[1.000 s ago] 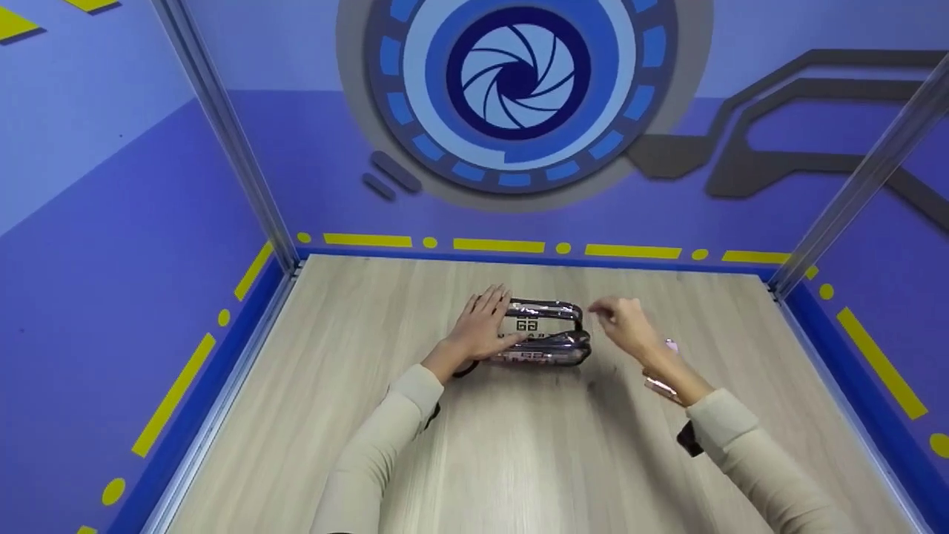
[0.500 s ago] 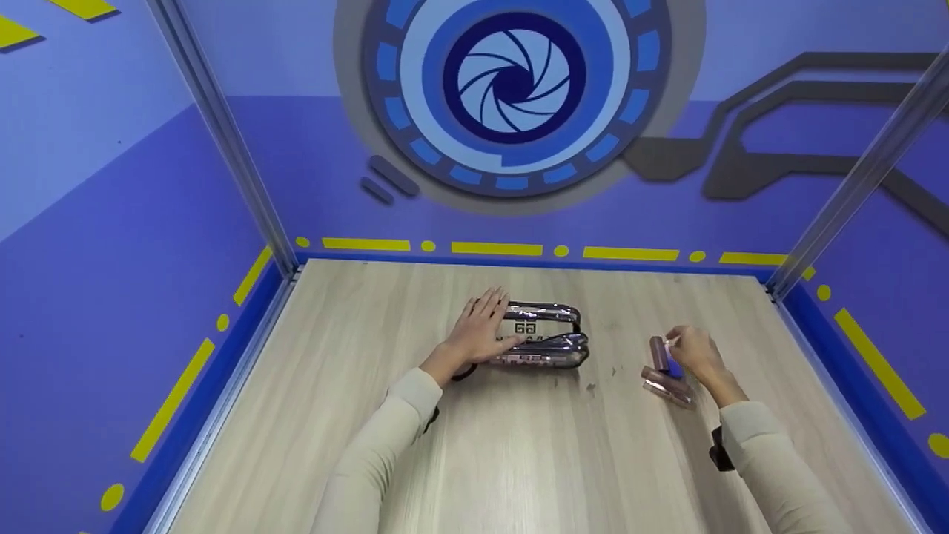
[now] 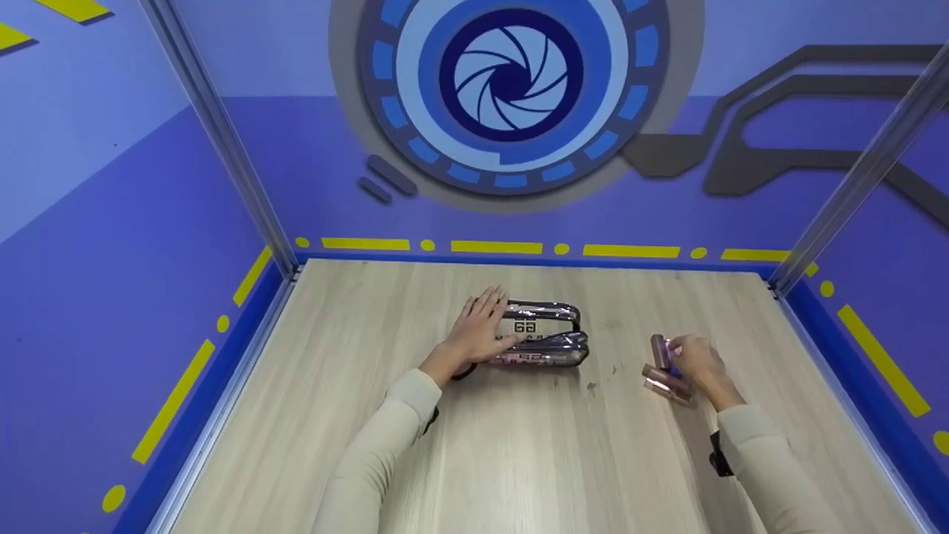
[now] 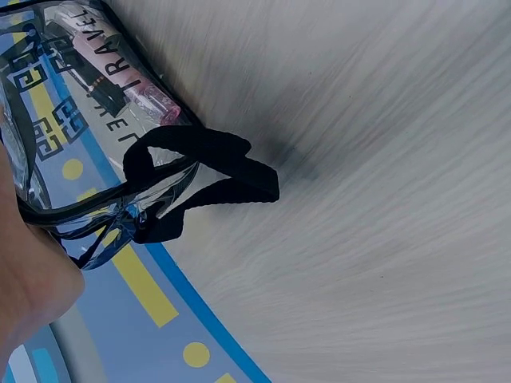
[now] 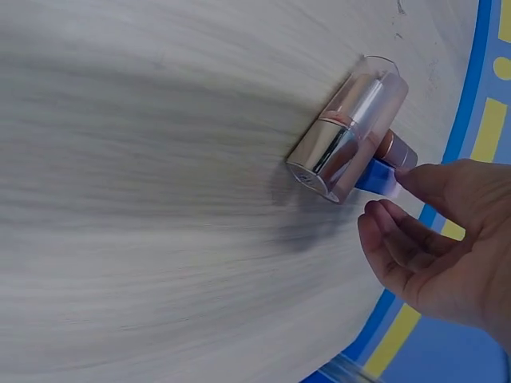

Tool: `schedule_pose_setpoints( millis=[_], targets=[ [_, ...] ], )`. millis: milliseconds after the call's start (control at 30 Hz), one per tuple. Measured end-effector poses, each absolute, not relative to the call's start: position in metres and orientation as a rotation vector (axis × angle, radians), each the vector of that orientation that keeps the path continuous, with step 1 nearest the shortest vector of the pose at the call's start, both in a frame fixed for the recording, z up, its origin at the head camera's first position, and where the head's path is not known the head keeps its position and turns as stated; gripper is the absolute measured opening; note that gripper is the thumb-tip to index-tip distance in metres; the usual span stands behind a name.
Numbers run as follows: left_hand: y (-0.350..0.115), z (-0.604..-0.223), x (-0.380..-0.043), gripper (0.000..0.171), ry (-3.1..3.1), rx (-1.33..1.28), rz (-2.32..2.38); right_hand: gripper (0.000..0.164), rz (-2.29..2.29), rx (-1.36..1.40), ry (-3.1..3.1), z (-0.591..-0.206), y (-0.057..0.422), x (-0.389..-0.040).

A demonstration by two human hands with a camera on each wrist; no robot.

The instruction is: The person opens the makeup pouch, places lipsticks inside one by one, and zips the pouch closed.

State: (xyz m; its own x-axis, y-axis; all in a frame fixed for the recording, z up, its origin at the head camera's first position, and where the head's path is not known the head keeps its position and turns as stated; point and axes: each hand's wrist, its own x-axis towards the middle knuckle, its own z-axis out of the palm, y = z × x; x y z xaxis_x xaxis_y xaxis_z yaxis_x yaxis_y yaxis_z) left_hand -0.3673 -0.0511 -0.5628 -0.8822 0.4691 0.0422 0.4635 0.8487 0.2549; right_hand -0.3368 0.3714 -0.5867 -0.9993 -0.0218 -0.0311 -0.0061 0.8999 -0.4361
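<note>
A clear pouch with black trim (image 3: 526,328) lies on the table in the head view, with cosmetics visible inside. My left hand (image 3: 478,330) rests on its left part, fingers extended. The pouch's black strap loop (image 4: 239,179) shows in the left wrist view. Off to the right, my right hand (image 5: 447,247) is bent around the end of a small blue item (image 5: 378,179). Its thumb is close to that item, while the other fingers look apart from it. Beside it lie a brownish tube (image 3: 660,351) and a clear-capped lipstick-like tube (image 5: 347,132).
The pale wooden table (image 3: 519,452) is bounded by a blue back wall (image 3: 296,163) and side walls. Metal corner posts (image 3: 222,133) stand at the left and right.
My right hand has moved right and toward me, from beside the pouch to the loose cosmetics. In the last half second it has barely shifted. The left hand stays on the pouch.
</note>
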Motion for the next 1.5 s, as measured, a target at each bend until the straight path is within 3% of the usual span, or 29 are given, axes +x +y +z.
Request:
schedule_pose_setpoints(
  millis=[800, 1100, 1500],
  targets=[
    [-0.052, -0.565, -0.372, 0.091, 2.994, 0.753, 0.415, 0.027, -0.631, -0.006, 3.112, -0.595, 0.373, -0.337],
    [-0.051, -0.568, -0.371, 0.091, 2.987, 0.774, 0.420, 0.042, -0.634, 0.087, 3.064, -0.599, 0.373, -0.334],
    [-0.051, -0.567, -0.372, 0.091, 2.996, 0.771, 0.372, 0.037, -0.676, 0.071, 3.114, -0.583, 0.372, -0.334]
  ],
)
